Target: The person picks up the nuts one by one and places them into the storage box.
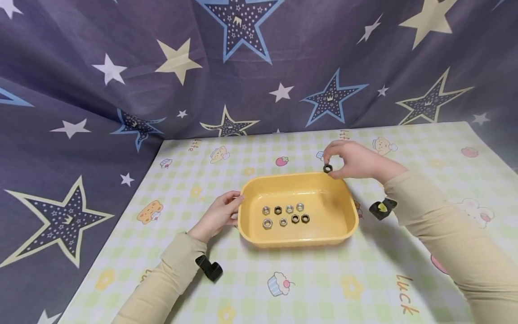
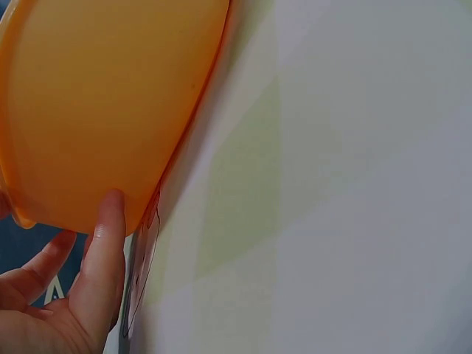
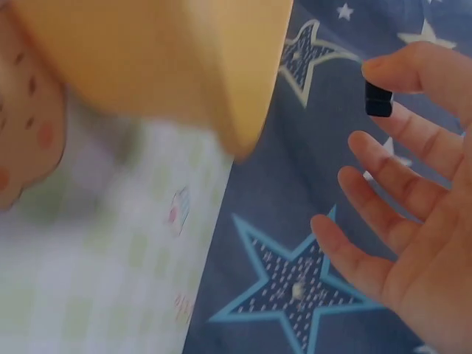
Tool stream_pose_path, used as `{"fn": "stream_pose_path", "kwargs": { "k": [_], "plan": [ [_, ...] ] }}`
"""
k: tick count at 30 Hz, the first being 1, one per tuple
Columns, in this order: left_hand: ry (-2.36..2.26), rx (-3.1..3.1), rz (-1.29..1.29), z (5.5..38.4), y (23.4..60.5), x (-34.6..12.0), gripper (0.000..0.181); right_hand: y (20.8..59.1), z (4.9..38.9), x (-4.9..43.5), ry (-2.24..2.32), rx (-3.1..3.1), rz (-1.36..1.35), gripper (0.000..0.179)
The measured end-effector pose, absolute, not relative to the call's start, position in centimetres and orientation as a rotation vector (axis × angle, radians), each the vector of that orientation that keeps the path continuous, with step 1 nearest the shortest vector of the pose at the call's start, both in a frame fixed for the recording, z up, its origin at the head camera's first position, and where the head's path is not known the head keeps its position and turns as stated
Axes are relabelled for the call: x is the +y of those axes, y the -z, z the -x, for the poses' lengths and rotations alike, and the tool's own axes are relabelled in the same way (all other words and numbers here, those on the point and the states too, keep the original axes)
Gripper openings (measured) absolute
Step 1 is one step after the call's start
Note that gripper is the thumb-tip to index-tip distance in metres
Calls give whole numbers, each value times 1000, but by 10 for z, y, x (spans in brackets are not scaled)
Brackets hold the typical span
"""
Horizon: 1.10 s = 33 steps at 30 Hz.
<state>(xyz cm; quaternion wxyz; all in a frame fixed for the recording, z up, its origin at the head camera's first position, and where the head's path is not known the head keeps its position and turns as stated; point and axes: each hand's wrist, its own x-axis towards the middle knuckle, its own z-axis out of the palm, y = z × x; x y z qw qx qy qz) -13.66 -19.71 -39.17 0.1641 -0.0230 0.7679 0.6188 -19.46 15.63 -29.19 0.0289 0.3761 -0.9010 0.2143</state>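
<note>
A yellow plastic basin (image 1: 323, 227) sits on the table with several hex nuts in two rows on its floor, some silver (image 1: 267, 223), some dark (image 1: 305, 218). My left hand (image 1: 218, 211) holds the basin's left end, a fingertip over the rim and the thumb against the outer wall (image 2: 88, 110). Above the back right rim, my right hand (image 1: 354, 161) pinches a dark hex nut (image 1: 328, 168) between thumb and index finger. The right wrist view shows this nut (image 3: 378, 99) edge-on, the other fingers spread apart from it.
A pale checked cloth (image 1: 194, 288) printed with cartoons covers the table. Behind and to the left hangs a dark blue curtain (image 1: 162, 103) with stars. Each wrist carries a small black camera mount, one at the left sleeve (image 1: 209, 268), one at the right (image 1: 381, 209).
</note>
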Motion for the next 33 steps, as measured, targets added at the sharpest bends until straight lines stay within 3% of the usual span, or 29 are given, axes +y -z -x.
{"fn": "stream_pose_path", "kwargs": {
  "k": [18, 33],
  "plan": [
    [-1765, 2184, 62, 133, 390, -197, 38, 296, 191, 103, -804, -2693, -1350, 16],
    [-1766, 2192, 86, 135, 389, -197, 35, 309, 187, 89, -734, -2938, -1526, 15]
  ]
}}
